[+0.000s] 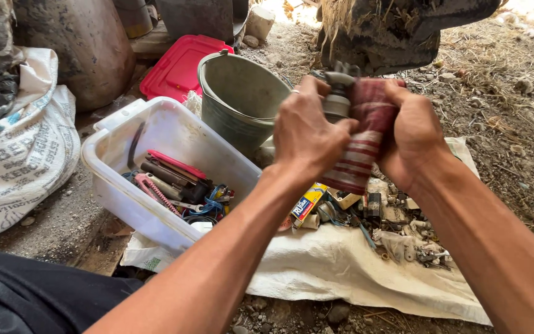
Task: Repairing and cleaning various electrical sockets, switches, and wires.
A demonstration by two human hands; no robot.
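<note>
You wiped a metal part with a rag.
Your left hand (307, 133) gripped the grey part (336, 99); your right hand (412, 133) clenched the red striped rag (363, 145) around it, above the white sack (341, 266).

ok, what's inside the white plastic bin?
The white plastic bin holds hand tools piled at its near end: red-handled ones, dark metal ones, blue cord. Its far end shows bare floor. Whatever lies beneath the pile is covered.
</note>
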